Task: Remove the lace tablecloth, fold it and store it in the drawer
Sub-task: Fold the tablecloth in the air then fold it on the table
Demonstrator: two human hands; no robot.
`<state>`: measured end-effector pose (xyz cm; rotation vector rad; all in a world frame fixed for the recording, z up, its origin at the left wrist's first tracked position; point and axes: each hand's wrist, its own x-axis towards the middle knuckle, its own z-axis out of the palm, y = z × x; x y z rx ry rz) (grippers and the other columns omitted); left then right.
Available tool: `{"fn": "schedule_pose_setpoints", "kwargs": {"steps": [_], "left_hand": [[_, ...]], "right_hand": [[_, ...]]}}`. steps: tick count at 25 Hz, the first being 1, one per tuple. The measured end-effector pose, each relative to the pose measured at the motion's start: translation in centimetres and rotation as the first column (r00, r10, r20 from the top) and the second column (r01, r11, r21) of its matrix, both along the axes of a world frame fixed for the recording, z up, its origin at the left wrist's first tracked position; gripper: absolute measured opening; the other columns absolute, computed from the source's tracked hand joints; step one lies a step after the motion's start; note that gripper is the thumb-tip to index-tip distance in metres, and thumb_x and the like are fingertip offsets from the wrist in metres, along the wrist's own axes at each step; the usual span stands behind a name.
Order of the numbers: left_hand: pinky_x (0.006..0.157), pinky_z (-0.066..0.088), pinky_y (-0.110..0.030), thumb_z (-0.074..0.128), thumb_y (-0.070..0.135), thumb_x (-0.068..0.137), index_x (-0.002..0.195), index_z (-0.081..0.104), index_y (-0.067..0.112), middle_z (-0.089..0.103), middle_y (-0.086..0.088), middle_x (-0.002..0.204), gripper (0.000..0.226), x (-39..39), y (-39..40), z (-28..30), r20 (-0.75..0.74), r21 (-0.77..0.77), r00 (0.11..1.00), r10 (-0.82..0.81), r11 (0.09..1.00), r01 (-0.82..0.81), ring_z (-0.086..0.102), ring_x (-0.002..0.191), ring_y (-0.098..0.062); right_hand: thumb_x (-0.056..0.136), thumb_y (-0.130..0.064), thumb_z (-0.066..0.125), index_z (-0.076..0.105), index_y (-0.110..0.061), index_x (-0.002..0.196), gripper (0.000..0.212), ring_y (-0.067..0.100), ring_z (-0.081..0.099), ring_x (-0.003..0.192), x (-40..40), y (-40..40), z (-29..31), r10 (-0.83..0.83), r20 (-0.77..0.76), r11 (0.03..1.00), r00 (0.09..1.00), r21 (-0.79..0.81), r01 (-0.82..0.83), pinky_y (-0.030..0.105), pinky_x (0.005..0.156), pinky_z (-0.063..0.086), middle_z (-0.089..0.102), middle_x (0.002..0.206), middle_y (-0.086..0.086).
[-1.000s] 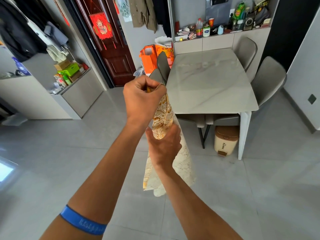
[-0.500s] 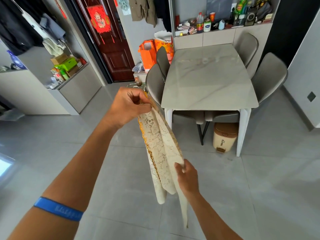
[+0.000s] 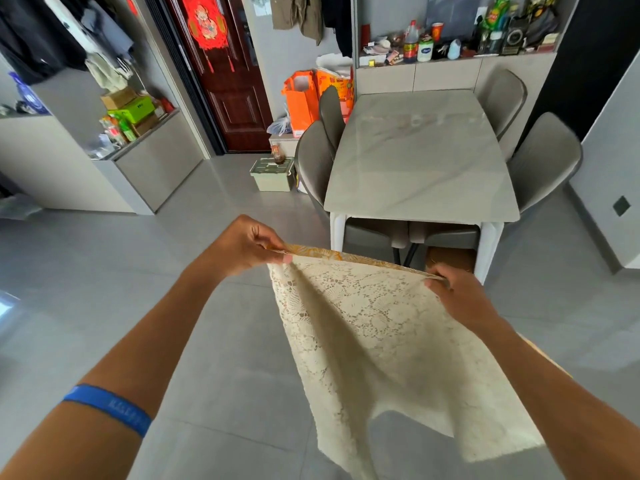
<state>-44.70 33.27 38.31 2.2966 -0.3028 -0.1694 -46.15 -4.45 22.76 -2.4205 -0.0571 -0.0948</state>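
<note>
In the lower centre of the frame, the cream lace tablecloth (image 3: 374, 341) is held stretched by its gold-trimmed top edge, pinched by the left hand (image 3: 242, 247) and right hand (image 3: 460, 296); corners should be matched squarely before folding.

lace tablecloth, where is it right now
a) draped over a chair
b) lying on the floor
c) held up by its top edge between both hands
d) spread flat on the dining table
c: the left hand and right hand each pinch a top corner of the lace tablecloth, which hangs below them.
</note>
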Motion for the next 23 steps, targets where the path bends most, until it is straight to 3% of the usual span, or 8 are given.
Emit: {"fn": "schedule_pose_setpoints", "kwargs": {"steps": [3,10,14,16,19,21,23], "left_hand": [[0.07,0.054,-0.022,0.089,0.021,0.066,0.066,0.077,0.031,0.077,0.006,0.071,0.016,0.0,0.2,-1.8,-0.028,0.053,0.999,0.033,0.998,-0.031,0.072,0.07,-0.01],[0.064,0.049,-0.016,0.09,0.024,0.064,0.084,0.071,0.038,0.074,0.006,0.074,0.031,0.5,-0.3,-2.9,-0.014,0.062,0.998,0.06,0.996,-0.059,0.068,0.07,-0.004],[0.055,0.045,-0.007,0.084,0.023,0.072,0.067,0.074,0.046,0.075,0.015,0.071,0.026,1.0,-0.2,-2.4,-0.009,0.134,0.998,-0.06,0.989,0.06,0.067,0.066,-0.002],[0.055,0.045,-0.008,0.083,0.021,0.074,0.068,0.074,0.042,0.074,0.013,0.07,0.024,1.1,0.3,-2.2,0.023,0.138,0.999,-0.044,0.99,0.041,0.066,0.064,-0.002],[0.056,0.044,-0.008,0.08,0.017,0.078,0.071,0.072,0.034,0.073,0.014,0.069,0.019,1.0,1.2,-2.5,0.093,0.136,0.996,0.005,0.991,-0.018,0.064,0.062,0.002],[0.063,0.045,-0.016,0.077,0.017,0.081,0.073,0.068,0.03,0.071,0.016,0.072,0.018,1.3,1.5,-2.9,0.128,0.19,0.992,-0.001,0.981,-0.023,0.062,0.066,0.001],[0.064,0.045,-0.026,0.074,0.015,0.083,0.075,0.06,0.03,0.066,0.015,0.072,0.022,1.2,1.8,-3.3,0.158,0.255,0.987,-0.006,0.966,-0.035,0.056,0.063,-0.002]], "right_hand": [[0.093,-0.023,0.06,0.063,-0.022,0.082,0.012,0.006,0.056,0.061,0.6,-1.2,0.5,0.062,-0.004,0.998,0.998,-0.024,-0.062,0.025,0.055,0.039,0.06,0.066,-0.011],[0.091,-0.025,0.061,0.058,-0.032,0.072,0.021,0.007,0.055,0.059,1.1,-2.7,-0.5,0.116,-0.022,0.993,0.993,-0.024,-0.117,0.027,0.055,0.041,0.058,0.061,-0.01],[0.09,-0.032,0.061,0.06,-0.031,0.075,0.015,0.007,0.057,0.061,1.5,-2.6,-0.4,0.119,0.0,0.993,0.993,-0.003,-0.119,0.027,0.057,0.045,0.06,0.064,-0.011],[0.082,-0.043,0.063,0.064,-0.034,0.081,0.009,0.003,0.061,0.064,1.1,-3.4,-0.9,0.134,-0.127,0.99,0.983,-0.03,-0.138,0.021,0.057,0.047,0.064,0.07,-0.015],[0.082,-0.049,0.065,0.07,-0.025,0.092,0.027,0.012,0.066,0.078,-1.1,-4.9,-3.2,0.03,-0.403,0.914,0.915,-0.36,-0.189,0.025,0.068,0.051,0.07,0.084,-0.008],[0.087,-0.045,0.062,0.068,-0.016,0.091,0.03,0.017,0.064,0.076,-2.2,-4.2,-4.5,-0.101,-0.436,0.923,0.894,-0.377,-0.079,0.029,0.069,0.051,0.07,0.085,0.001],[0.087,-0.034,0.059,0.063,-0.011,0.092,0.024,0.021,0.064,0.076,-1.9,-2.7,-4.6,-0.222,-0.469,0.974,0.855,-0.148,0.172,0.034,0.069,0.054,0.068,0.085,0.006]]}}
